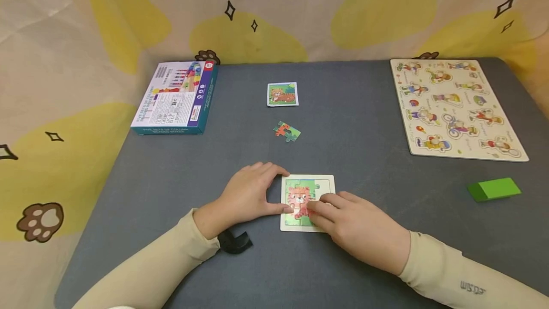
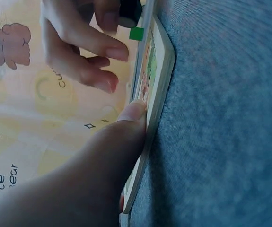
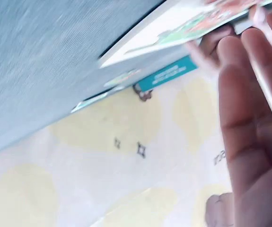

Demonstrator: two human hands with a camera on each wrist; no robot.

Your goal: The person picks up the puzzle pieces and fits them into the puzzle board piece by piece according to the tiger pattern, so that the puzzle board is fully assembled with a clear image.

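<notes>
A small square puzzle board (image 1: 307,228) with a pale frame lies flat on the dark table; joined pieces (image 1: 299,194) in it form part of a red-orange tiger on green. My left hand (image 1: 253,192) rests at its left side, thumb (image 2: 133,111) on the board and index fingertip by the upper left corner. Over its right half, my right hand (image 1: 358,225) touches the pieces with bent fingertips; the left wrist view shows no piece between those fingers. Beyond the board lie loose orange-and-green puzzle pieces (image 1: 293,134), with a tiger picture card (image 1: 282,94) farther back.
A flat toy box (image 1: 176,97) stands at the back left. On the right lie a large wooden picture board (image 1: 456,108) and a green block (image 1: 495,189). Patterned fabric (image 1: 274,13) rises behind the table. A black strap (image 1: 236,243) hangs at the left wrist.
</notes>
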